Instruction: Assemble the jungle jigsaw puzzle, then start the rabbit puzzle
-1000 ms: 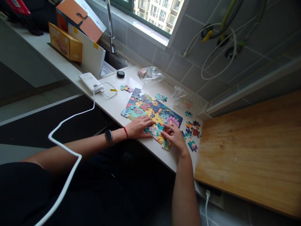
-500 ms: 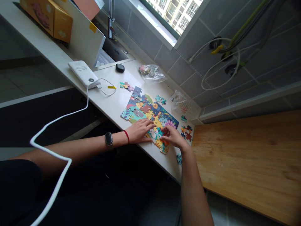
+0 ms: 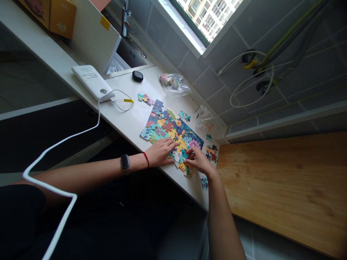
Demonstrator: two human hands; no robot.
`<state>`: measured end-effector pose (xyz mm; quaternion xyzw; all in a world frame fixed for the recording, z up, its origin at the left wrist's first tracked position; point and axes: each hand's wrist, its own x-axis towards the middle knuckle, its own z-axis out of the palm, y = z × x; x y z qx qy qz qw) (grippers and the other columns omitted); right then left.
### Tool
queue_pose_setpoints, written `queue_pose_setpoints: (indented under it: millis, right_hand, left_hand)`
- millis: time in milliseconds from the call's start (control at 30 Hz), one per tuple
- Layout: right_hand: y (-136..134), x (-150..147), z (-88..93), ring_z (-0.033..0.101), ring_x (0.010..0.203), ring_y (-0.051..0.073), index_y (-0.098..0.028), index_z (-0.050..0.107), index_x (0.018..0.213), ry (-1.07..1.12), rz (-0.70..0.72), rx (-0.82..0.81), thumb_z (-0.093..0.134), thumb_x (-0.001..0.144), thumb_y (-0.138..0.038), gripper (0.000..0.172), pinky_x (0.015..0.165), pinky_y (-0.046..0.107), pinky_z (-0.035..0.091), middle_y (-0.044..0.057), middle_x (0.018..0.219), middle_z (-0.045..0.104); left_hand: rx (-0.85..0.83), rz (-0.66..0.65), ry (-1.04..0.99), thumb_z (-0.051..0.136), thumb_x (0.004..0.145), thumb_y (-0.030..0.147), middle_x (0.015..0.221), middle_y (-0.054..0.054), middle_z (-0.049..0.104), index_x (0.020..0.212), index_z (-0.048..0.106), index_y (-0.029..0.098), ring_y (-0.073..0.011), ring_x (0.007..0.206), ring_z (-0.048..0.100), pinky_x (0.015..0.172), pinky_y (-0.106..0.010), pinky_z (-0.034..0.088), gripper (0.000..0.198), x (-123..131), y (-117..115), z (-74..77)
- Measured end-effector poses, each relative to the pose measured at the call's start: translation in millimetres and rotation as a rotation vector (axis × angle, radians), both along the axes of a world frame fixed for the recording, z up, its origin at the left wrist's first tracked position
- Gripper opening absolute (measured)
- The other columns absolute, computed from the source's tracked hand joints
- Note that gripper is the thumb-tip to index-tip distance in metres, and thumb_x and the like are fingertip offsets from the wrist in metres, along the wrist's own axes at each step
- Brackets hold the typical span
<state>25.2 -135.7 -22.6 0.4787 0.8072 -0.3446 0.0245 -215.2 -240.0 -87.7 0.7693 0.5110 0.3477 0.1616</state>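
Note:
A colourful jigsaw puzzle (image 3: 168, 126), partly assembled, lies on the white counter (image 3: 127, 119). My left hand (image 3: 160, 151) rests flat on the puzzle's near edge, fingers stretched out, with a red string and a watch on that wrist. My right hand (image 3: 199, 160) is on the puzzle's near right corner, fingers bent and pressing on pieces there; whether it grips one is unclear. Loose pieces (image 3: 210, 152) lie just right of the puzzle, and a few more pieces (image 3: 145, 98) lie at its far left.
A white power bank (image 3: 90, 82) with a white cable sits at the counter's left. A black case (image 3: 137, 76), two clear plastic bags (image 3: 175, 83) and a sink with a tap are behind. A wooden board (image 3: 282, 184) lies to the right. Boxes stand far left.
The view has swung down and right. My right hand has shifted slightly left on the puzzle's near corner; my left hand stays flat on the puzzle.

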Motion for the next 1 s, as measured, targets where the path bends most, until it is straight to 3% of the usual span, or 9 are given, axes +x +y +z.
queue_pose_setpoints:
  millis: [200, 367, 433, 567, 700, 833, 1000]
  right_hand:
    - [-2.4, 2.3, 0.3, 0.063, 0.076, 0.018, -0.022, 0.06, 0.089, 0.102, -0.055, -0.001, 0.079, 0.072, -0.034, 0.028, 0.071, 0.032, 0.052, 0.0, 0.087, 0.066]
    - [-5.2, 8.0, -0.3, 0.063, 0.076, 0.019, -0.023, 0.064, 0.098, 0.349, -0.234, -0.068, 0.08, 0.077, -0.052, 0.039, 0.07, 0.032, 0.055, 0.001, 0.083, 0.067]
    - [-7.2, 11.7, -1.0, 0.064, 0.074, 0.019, -0.023, 0.069, 0.103, 0.409, -0.318, -0.126, 0.084, 0.073, -0.057, 0.048, 0.069, 0.033, 0.056, 0.002, 0.084, 0.069]
    - [-10.7, 17.8, -3.7, 0.067, 0.076, 0.02, -0.021, 0.076, 0.098, 0.422, -0.393, -0.179, 0.088, 0.067, -0.063, 0.053, 0.071, 0.034, 0.059, 0.004, 0.089, 0.074]
    - [-12.8, 18.8, -9.5, 0.07, 0.078, 0.021, -0.021, 0.078, 0.095, 0.424, -0.414, -0.147, 0.089, 0.065, -0.065, 0.054, 0.072, 0.035, 0.061, 0.006, 0.093, 0.077]
    - [-13.9, 16.9, -16.7, 0.071, 0.077, 0.021, -0.02, 0.079, 0.095, 0.438, -0.451, -0.141, 0.09, 0.062, -0.066, 0.057, 0.071, 0.035, 0.061, 0.007, 0.091, 0.077]
    - [-15.1, 12.8, -21.1, 0.073, 0.085, 0.023, -0.021, 0.08, 0.097, 0.451, -0.424, -0.132, 0.088, 0.066, -0.066, 0.055, 0.077, 0.036, 0.061, 0.008, 0.097, 0.079]
  left_hand:
    - [0.009, -0.008, 0.011, 0.084, 0.087, 0.043, 0.126, -0.014, 0.067, 0.136, 0.06, 0.019, -0.0345, 0.124, 0.059, 0.105, -0.048, 0.049, 0.06, -0.1, 0.1, 0.6]
    - [0.047, -0.062, 0.002, 0.079, 0.092, 0.041, 0.12, -0.011, 0.069, 0.105, 0.077, 0.023, -0.0343, 0.125, 0.058, 0.104, -0.049, 0.049, 0.023, -1.3, -0.4, -0.5]
    - [0.069, -0.065, 0.004, 0.077, 0.093, 0.04, 0.12, -0.01, 0.069, 0.1, 0.08, 0.025, -0.0346, 0.127, 0.056, 0.107, -0.05, 0.047, 0.017, -0.7, -0.8, -2.1]
    - [0.082, -0.06, 0.039, 0.074, 0.096, 0.041, 0.124, -0.011, 0.067, 0.115, 0.08, 0.029, -0.0353, 0.129, 0.055, 0.108, -0.05, 0.046, 0.023, 0.9, -1.7, -5.5]
    - [0.106, -0.1, 0.119, 0.07, 0.098, 0.035, 0.145, -0.011, 0.059, 0.138, 0.069, 0.04, -0.0359, 0.133, 0.053, 0.11, -0.053, 0.042, 0.04, 1.8, -2.0, -6.4]
    - [0.124, -0.133, 0.121, 0.067, 0.101, 0.036, 0.149, -0.011, 0.057, 0.123, 0.078, 0.038, -0.036, 0.137, 0.052, 0.111, -0.053, 0.041, 0.025, 1.3, -3.1, -5.5]
    - [0.13, -0.133, 0.08, 0.06, 0.105, 0.033, 0.131, -0.011, 0.068, 0.108, 0.082, 0.029, -0.0278, 0.115, 0.064, 0.101, -0.043, 0.048, 0.023, -0.4, -5.2, -5.9]
